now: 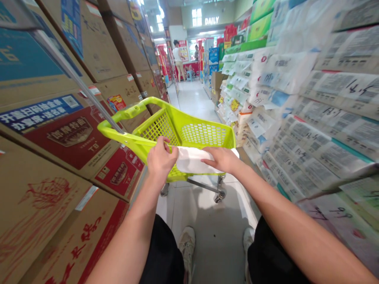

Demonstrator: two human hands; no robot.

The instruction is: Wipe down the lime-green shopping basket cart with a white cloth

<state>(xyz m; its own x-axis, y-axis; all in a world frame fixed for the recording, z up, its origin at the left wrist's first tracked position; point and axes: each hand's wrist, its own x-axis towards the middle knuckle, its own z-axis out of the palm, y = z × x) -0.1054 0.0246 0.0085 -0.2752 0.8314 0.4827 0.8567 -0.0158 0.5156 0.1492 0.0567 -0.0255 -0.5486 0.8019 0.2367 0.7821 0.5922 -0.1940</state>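
Cart (204, 122): bright lime-green plastic, lattice walls, grey wheeled base; stands on the tiled floor (195, 94) between stacked cartons (71, 134) and wrapped packs (319, 130). White panel (189, 161), smooth, round-cornered, along its near side. Left hand (162, 158): fingers curled in at panel's left end, grip cannot be told. Right hand (221, 158): fingers loosely extended over panel, thumb apart, nothing clasped.

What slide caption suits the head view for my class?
Left hand and right hand at a white panel of a yellow-green cart, between cartons and packs.
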